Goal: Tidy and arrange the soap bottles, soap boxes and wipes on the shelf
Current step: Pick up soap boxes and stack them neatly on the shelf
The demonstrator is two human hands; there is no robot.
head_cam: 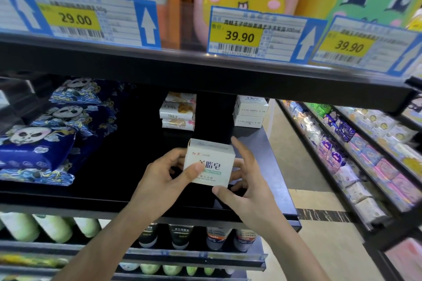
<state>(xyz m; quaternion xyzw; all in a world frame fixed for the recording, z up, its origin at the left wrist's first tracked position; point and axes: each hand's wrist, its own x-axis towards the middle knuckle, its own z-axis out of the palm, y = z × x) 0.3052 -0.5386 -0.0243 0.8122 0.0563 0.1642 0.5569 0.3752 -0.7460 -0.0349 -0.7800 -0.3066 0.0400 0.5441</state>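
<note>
Head view: we hold a small white cardboard soap box (pixel 209 163) with dark printed characters between both hands, above the front of the black metal shelf (pixel 127 171). Our left hand (pixel 159 180) grips its left side, thumb pressed on the front face, fingers curled behind. Our right hand (pixel 242 180) clasps the right side and lower corner, index finger raised along the right edge. Behind the box, at the back of the shelf, stand a stack of white flower-printed soap packs (pixel 179 112) and a stack of white soap boxes (pixel 250 110). Blue panda-printed wipe packs (pixel 45 139) lie piled at the left.
</note>
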